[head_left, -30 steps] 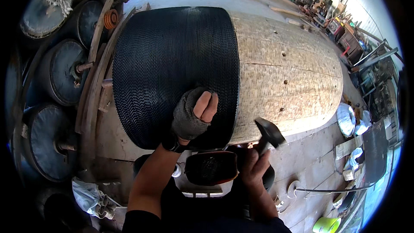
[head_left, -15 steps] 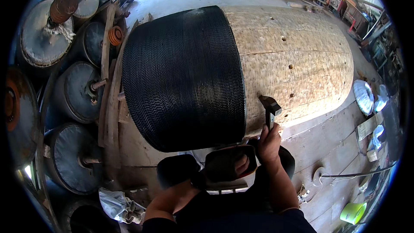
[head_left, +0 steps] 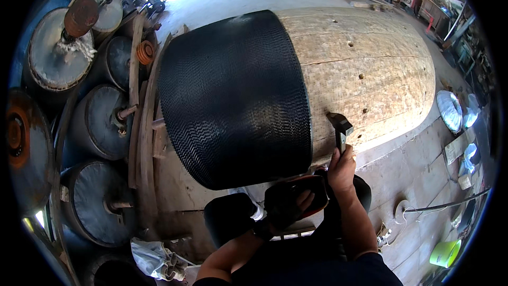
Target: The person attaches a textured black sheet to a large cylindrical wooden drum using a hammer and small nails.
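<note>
Your right hand [head_left: 343, 168] is clamped around the hammer [head_left: 341, 124], by the near edge of the wooden drum [head_left: 378, 74]; your left hand [head_left: 292, 206] sits inside the dark container [head_left: 319, 188], its grip too shadowed to tell. A loose hold could drop the hammer onto your right knee [head_left: 363, 190].

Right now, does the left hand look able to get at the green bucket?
Probably not: the left hand is at the dark container, the right hand grips the hammer, and the right forearm lies between the left hand and the green bucket, well off to the right.
</note>
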Demonstrator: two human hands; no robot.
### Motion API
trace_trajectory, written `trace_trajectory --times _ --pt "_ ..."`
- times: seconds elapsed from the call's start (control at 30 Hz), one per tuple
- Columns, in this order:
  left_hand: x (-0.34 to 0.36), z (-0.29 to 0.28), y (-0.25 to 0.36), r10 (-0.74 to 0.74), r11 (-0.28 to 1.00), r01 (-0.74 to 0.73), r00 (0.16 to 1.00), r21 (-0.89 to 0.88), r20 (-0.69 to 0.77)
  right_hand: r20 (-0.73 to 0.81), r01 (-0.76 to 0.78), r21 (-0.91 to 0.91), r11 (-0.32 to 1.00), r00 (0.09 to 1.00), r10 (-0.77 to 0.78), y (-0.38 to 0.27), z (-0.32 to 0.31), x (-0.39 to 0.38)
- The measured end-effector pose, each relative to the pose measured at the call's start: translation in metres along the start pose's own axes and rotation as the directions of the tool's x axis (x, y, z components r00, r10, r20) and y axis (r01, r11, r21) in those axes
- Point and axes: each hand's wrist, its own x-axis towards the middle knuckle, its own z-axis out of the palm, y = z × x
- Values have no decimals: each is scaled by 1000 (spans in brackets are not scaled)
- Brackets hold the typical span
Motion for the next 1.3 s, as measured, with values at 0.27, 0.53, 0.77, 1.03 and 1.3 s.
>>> trace_trajectory --times 0.27,0.53,0.77,1.03,1.3 --pt "-9 3 7 -41 997 38 999 72 35 -74 11 -4 1000 997 -12 -10 -2 -7" --pt "-16 25 -6 -110 994 111 994 -8 26 -84 62 -60 996 994 -67 -18 -7 -5" --pt "-23 27 -7 -139 987 133 988 -90 -68 -10 55 -161 985 998 -58 -18 -23 -7" --pt "-24 25 -1 -156 984 164 982 69 -106 -2 133 -211 968 991 -136 3 -27 -16" --pt "-6 7 1 -178 979 184 982 84 -68 -7 139 -246 959 989 -145 7 -24 -16"
